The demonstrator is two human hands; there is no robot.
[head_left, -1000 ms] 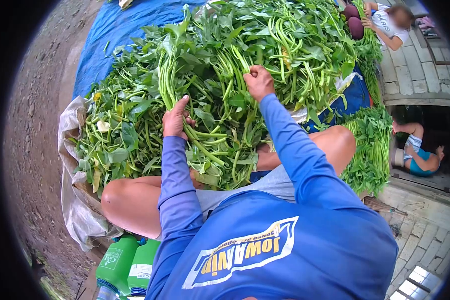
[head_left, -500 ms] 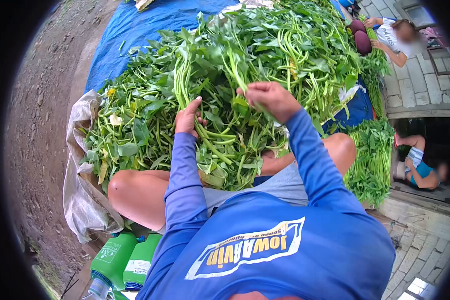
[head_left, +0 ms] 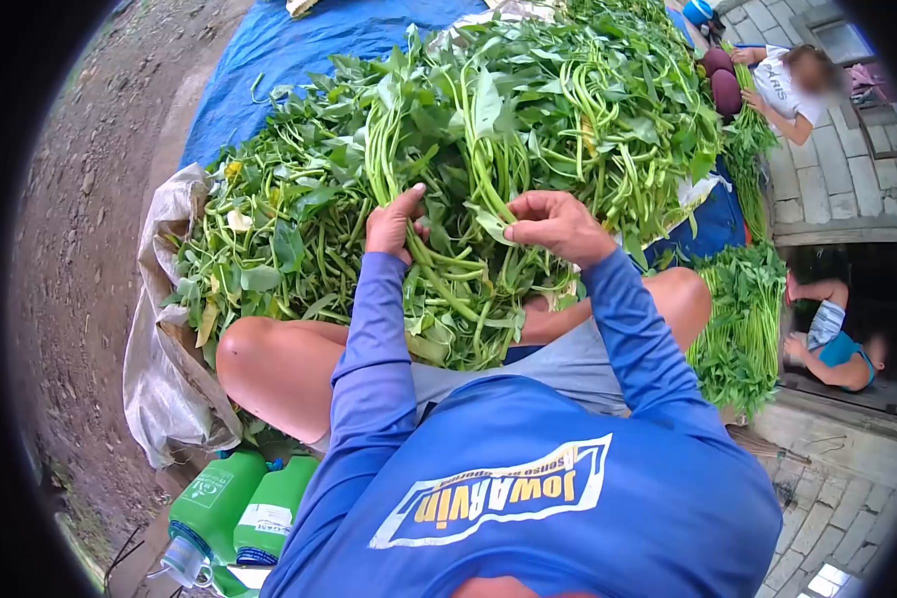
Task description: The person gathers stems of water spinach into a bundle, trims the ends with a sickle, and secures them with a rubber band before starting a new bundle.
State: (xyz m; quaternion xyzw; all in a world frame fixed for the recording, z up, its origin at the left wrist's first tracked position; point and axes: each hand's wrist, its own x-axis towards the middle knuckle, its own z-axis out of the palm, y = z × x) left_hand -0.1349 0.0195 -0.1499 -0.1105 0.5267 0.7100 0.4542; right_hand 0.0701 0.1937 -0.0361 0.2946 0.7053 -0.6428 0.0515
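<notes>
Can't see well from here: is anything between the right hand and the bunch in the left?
Nothing visible. The right hand pinches a leaf beside the bunch that the left hand grips; only the bunch's own stems lie between.

Fingertips of left hand (head_left: 394,224) buried among stems (head_left: 447,267); 2 green bottles (head_left: 231,506) part-hidden.

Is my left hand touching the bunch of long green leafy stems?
Touching. Head view shows the left hand closed around the bunch of long green leafy stems.
</notes>
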